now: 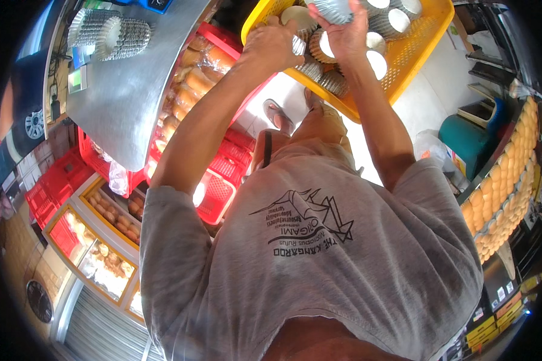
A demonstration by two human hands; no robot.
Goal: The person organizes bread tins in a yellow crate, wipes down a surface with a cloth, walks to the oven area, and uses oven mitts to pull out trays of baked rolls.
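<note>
My right hand (347, 37) is closed around a silver fluted baking tin (333, 10) at the top edge, thumb on one side and fingers on the other. My left hand (271, 47) curls over the left side of a yellow plastic basket (421, 53). A shiny fluted tin (298, 46) shows between its thumb and fingers, partly hidden by the hand. Several more fluted tins fill the basket, some on their sides, such as a pale-bottomed tin (398, 20) on the right and a brownish one (323, 47) between my hands.
Left of the basket, a red crate (247, 114) holds bagged bread (200, 81). Nested fluted tins (123, 39) lie on a steel table (120, 96). A glass-fronted bread case (96, 253) stands at lower left. Trays of eggs (500, 186) are stacked on the right, near a teal container (464, 139).
</note>
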